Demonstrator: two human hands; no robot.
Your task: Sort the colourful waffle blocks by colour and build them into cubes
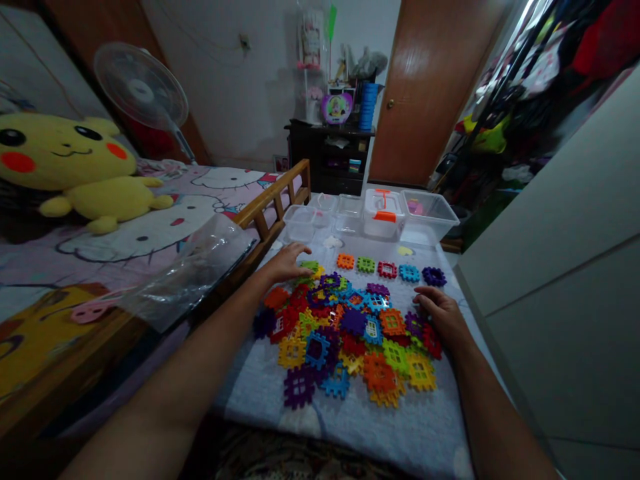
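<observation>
While a loose heap of multicoloured, notch-edged plastic squares (354, 321) lies between the hands on the counter draped in pale blue patterned cloth (340, 421), five similar pieces stand apart in a row along its far side: orange openwork square (345, 261), light green openwork square (365, 265), red open-centred square (387, 270), blue open-centred square (409, 273), dark purple toothed frame (433, 276). Spacing and single colours suggest placement for easy comparison. Left hand (290, 262): fingers parted, at the heap's far left beside a light green plastic piece (309, 266); contact uncertain. Right hand (441, 312): loosely curled, apparently empty, at the heap's right edge near a purple notched piece (414, 324). Heap: rigid, smooth, some faces solid, others windowed, overlapping at random. Far end: clear plastic box with orange handle and latch (381, 229), rectangular transparent open tub (431, 225), shallow clear tub (299, 228), seemingly pushed back to leave working room.
</observation>
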